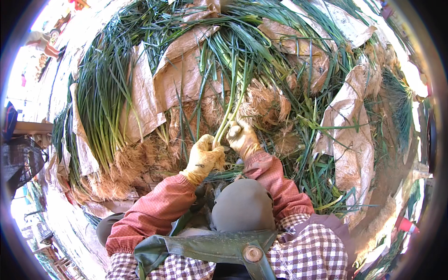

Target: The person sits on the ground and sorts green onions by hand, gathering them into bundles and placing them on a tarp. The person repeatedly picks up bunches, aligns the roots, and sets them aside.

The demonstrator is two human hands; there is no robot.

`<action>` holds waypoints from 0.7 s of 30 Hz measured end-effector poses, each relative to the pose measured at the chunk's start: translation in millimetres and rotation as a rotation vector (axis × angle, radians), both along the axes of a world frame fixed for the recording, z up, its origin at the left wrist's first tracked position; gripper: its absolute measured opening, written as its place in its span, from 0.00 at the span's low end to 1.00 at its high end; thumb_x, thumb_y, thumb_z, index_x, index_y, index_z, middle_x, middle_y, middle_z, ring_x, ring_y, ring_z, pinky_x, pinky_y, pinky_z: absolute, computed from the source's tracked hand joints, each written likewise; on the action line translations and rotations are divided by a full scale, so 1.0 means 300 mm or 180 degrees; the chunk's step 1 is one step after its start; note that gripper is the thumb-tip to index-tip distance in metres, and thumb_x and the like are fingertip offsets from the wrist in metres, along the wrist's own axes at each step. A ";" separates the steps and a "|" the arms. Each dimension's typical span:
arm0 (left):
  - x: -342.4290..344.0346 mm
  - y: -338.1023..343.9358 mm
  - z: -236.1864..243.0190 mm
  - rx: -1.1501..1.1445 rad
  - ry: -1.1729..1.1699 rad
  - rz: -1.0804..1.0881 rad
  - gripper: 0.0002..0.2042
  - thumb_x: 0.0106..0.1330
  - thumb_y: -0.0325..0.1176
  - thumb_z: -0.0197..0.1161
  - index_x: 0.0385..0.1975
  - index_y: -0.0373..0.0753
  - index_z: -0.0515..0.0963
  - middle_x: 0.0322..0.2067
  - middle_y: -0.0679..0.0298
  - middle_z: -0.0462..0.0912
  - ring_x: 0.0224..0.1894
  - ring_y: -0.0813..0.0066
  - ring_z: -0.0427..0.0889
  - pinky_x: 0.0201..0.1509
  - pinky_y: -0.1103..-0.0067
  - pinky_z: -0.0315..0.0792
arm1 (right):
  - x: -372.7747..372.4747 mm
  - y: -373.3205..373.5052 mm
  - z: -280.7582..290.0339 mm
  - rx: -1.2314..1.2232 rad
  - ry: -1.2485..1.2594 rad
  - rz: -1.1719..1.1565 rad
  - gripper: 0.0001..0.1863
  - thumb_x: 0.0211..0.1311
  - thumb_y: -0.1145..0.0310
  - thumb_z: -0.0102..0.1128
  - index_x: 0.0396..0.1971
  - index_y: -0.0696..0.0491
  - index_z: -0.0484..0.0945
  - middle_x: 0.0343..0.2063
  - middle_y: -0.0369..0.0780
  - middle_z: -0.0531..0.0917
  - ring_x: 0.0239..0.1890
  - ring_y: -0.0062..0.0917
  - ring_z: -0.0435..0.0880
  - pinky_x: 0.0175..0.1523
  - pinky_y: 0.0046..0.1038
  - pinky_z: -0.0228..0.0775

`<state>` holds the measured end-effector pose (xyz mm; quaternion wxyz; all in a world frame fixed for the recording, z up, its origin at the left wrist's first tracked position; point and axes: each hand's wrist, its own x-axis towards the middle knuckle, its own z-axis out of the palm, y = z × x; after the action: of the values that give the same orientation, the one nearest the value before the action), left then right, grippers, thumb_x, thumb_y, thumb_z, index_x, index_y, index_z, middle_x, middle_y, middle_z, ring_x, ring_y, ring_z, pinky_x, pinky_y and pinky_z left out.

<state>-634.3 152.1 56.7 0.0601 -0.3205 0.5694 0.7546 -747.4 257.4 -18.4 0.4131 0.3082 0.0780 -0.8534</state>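
Observation:
Both my hands wear yellowish work gloves. My left hand (204, 157) is closed around the lower ends of a few green onions (227, 115), their pale stalks slanting up and away from me. Just to the right, my right hand (243, 137) has its fingers curled in a pinch against the same stalks, a little higher up. Its palm side is partly hidden. The root ends of the held onions are mostly hidden by the left glove. Bushy, straw-coloured roots (263, 100) of other onions lie just beyond my right hand.
A large bundle of green onions (100, 107) lies at the left, roots toward me. More onion leaves (242, 39) are heaped ahead. Tan woven sacking (184, 74) lies among them, with another crumpled sack (347, 126) at the right. Loose leaves (310, 161) litter the ground beside my right arm.

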 end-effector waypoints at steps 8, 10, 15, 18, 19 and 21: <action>0.046 -0.032 -0.088 -0.0116 -0.0157 0.0183 0.08 0.60 0.21 0.61 0.27 0.36 0.67 0.20 0.57 0.79 0.17 0.72 0.79 0.18 0.79 0.73 | 0.138 0.112 -0.110 0.2874 0.4272 0.4808 0.11 0.57 0.64 0.57 0.29 0.56 0.81 0.24 0.44 0.84 0.25 0.32 0.84 0.33 0.33 0.77; 0.096 -0.016 -0.117 0.0178 0.0009 0.0396 0.08 0.60 0.20 0.61 0.26 0.37 0.68 0.21 0.55 0.79 0.17 0.70 0.79 0.19 0.79 0.75 | 0.106 0.133 -0.120 0.4145 0.5821 0.5121 0.11 0.57 0.64 0.57 0.33 0.53 0.82 0.32 0.43 0.85 0.35 0.32 0.86 0.40 0.35 0.77; 0.065 0.012 -0.045 0.0349 0.0254 0.0391 0.05 0.59 0.20 0.60 0.27 0.35 0.70 0.24 0.55 0.81 0.21 0.68 0.81 0.29 0.75 0.78 | 0.244 0.147 -0.173 0.2659 0.6061 0.7038 0.17 0.55 0.61 0.60 0.43 0.51 0.82 0.42 0.41 0.84 0.47 0.32 0.82 0.50 0.35 0.74; 0.004 -0.048 0.044 0.0147 0.0352 0.0216 0.03 0.63 0.22 0.57 0.30 0.35 0.69 0.24 0.55 0.81 0.22 0.70 0.81 0.27 0.78 0.78 | 0.119 0.178 -0.173 0.2463 0.5717 0.5929 0.24 0.52 0.56 0.64 0.47 0.56 0.79 0.44 0.46 0.82 0.43 0.38 0.82 0.50 0.33 0.74; 0.004 -0.058 0.073 0.0242 0.0360 0.0202 0.03 0.63 0.23 0.57 0.30 0.34 0.69 0.24 0.55 0.81 0.22 0.70 0.81 0.27 0.80 0.77 | 0.105 0.156 -0.114 0.2748 0.4836 0.4258 0.30 0.56 0.52 0.63 0.53 0.57 0.74 0.43 0.47 0.82 0.38 0.32 0.82 0.47 0.33 0.74; 0.024 -0.060 0.095 0.0127 0.0364 0.0016 0.04 0.63 0.23 0.58 0.30 0.35 0.69 0.25 0.56 0.81 0.22 0.70 0.81 0.27 0.79 0.78 | 0.067 0.113 0.062 0.0880 0.2532 0.2204 0.32 0.66 0.46 0.50 0.59 0.58 0.65 0.36 0.41 0.81 0.32 0.16 0.76 0.39 0.19 0.72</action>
<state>-627.2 134.0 85.3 0.0319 -0.2771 0.5560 0.7830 -727.4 291.4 0.2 0.5642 -0.0307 0.4366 -0.7000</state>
